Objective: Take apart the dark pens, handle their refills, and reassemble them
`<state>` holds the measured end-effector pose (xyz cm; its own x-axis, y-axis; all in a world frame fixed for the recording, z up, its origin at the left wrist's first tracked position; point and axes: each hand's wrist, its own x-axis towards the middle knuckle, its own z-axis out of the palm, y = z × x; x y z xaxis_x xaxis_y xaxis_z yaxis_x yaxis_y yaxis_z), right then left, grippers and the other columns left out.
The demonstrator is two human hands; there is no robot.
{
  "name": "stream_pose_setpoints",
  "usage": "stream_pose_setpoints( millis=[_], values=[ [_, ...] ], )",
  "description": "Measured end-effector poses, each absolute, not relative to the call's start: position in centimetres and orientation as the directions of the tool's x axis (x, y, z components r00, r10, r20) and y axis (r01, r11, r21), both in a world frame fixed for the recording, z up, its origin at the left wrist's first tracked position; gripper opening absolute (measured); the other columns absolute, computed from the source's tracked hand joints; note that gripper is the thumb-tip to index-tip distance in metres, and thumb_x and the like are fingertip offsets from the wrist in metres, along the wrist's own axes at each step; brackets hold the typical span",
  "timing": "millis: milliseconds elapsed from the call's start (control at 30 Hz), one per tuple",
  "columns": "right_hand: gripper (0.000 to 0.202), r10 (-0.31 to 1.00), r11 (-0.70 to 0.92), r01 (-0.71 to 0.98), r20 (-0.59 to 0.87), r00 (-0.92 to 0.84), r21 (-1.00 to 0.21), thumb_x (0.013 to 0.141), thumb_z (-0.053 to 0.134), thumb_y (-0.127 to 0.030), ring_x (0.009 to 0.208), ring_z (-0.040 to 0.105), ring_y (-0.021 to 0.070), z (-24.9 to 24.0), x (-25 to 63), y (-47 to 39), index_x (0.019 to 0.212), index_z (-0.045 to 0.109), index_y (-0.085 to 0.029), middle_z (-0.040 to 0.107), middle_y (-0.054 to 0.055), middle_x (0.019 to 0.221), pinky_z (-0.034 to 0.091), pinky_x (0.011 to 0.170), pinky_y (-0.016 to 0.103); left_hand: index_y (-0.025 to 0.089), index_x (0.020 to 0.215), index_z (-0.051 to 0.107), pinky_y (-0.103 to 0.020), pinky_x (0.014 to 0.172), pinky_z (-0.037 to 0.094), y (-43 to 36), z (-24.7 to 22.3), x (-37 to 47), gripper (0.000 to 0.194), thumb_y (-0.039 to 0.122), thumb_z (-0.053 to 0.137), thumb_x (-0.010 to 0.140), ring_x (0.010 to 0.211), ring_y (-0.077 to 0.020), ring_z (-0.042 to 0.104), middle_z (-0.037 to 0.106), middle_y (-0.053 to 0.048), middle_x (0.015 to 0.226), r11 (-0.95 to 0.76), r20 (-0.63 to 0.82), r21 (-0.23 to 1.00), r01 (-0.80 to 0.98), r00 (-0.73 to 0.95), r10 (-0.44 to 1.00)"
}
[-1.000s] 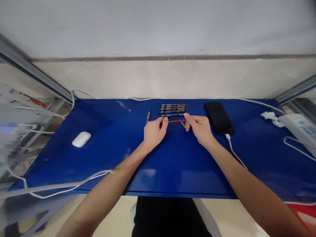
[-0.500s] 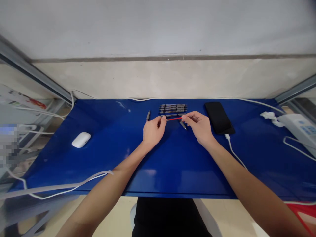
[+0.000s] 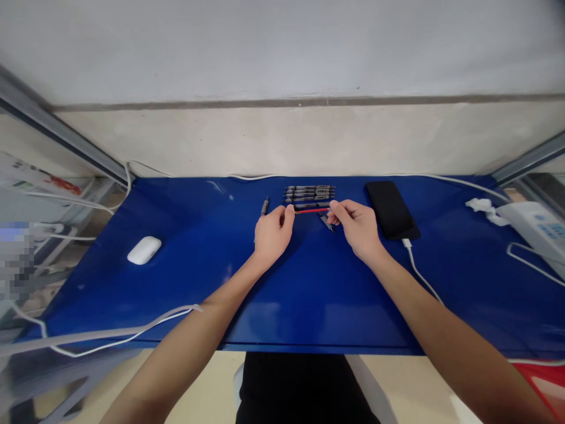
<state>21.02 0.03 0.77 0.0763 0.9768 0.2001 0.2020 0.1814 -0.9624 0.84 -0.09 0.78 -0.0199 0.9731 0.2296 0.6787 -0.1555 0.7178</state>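
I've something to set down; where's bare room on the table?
Bare: the table between white case and left hand, and between the forearms. Crowded: around the red rod, with pens beyond it; tight between right hand and phone.

Pens, phone on blue table

We lose both ends of the slim red pen refill within the fingertips of the left hand and right hand. The left hand also hides part of the grey pen just beyond it. Any lettering on the row of pens at the far side is too small for us to read. At the right, markings on the white plastic box blur, and the picture's edge trims a red object at near right that we cannot identify
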Motion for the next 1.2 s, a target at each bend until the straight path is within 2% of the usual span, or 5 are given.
stream_pose_setpoints(
  millis=[167, 733, 800, 1000, 1200],
  values=[
    [0.058, 0.979, 0.172, 0.265, 0.195, 0.066, -0.949, 0.096, 0.06, -0.052, 0.049, 0.052, 0.0129, 1.2, 21.0, -0.4, 0.048, 0.06, -0.021, 0.057, 0.001, 0.048, 0.041, 0.057, 0.031, 0.02, 0.063, 0.035, -0.03, 0.057, 0.02, -0.2, 0.9, 0.9, 0.047, 0.045, 0.04, 0.103, 0.051, -0.0119, 0.031, 0.039, 0.003, 0.053, -0.161, 0.225, 0.715, 0.681, -0.006, 0.974],
    [0.019, 0.98, 0.142, 0.194, 0.166, 0.112, -0.971, 0.087, 0.074, -0.04, 0.07, 0.065, 0.0168, 0.0, 21.2, 0.5, 0.088, 0.075, -0.021, 0.076, 0.004, 0.081, 0.048, 0.062, 0.03, 0.021, 0.064, 0.036, -0.03, 0.057, 0.021, -0.1, 0.9, 0.8, 0.047, 0.046, 0.04, 0.103, 0.052, -0.0121, 0.033, 0.041, 0.003, 0.054, -0.161, 0.226, 0.722, 0.673, -0.009, 0.974],
    [0.021, 0.978, 0.157, 0.205, 0.181, 0.107, -0.966, 0.088, 0.073, -0.042, 0.067, 0.064, 0.0161, 0.3, 21.1, 0.3, 0.083, 0.074, -0.021, 0.075, 0.004, 0.077, 0.047, 0.063, 0.03, 0.021, 0.064, 0.035, -0.03, 0.057, 0.021, -0.1, 0.9, 0.8, 0.047, 0.046, 0.039, 0.103, 0.052, -0.012, 0.033, 0.041, 0.003, 0.054, -0.164, 0.229, 0.721, 0.673, -0.009, 0.973],
    [0.053, 0.973, 0.203, 0.263, 0.224, 0.051, -0.943, 0.097, 0.06, -0.051, 0.057, 0.058, 0.0146, 1.0, 20.9, -0.3, 0.053, 0.065, -0.021, 0.064, 0.003, 0.056, 0.047, 0.065, 0.031, 0.021, 0.064, 0.036, -0.031, 0.057, 0.021, -0.2, 0.8, 1.0, 0.046, 0.045, 0.04, 0.103, 0.051, -0.012, 0.031, 0.04, 0.003, 0.054, -0.171, 0.237, 0.704, 0.689, 0.0, 0.972],
    [0.04, 0.978, 0.172, 0.296, 0.198, 0.06, -0.94, 0.094, 0.065, -0.049, 0.06, 0.058, 0.0141, 0.8, 21.0, 0.0, 0.065, 0.069, -0.02, 0.067, 0.003, 0.064, 0.045, 0.061, 0.03, 0.021, 0.065, 0.041, -0.029, 0.056, 0.022, -0.1, 0.8, 0.9, 0.046, 0.046, 0.04, 0.103, 0.05, -0.0122, 0.038, 0.045, 0.003, 0.054, -0.174, 0.237, 0.684, 0.708, 0.009, 0.971]
  ],
)
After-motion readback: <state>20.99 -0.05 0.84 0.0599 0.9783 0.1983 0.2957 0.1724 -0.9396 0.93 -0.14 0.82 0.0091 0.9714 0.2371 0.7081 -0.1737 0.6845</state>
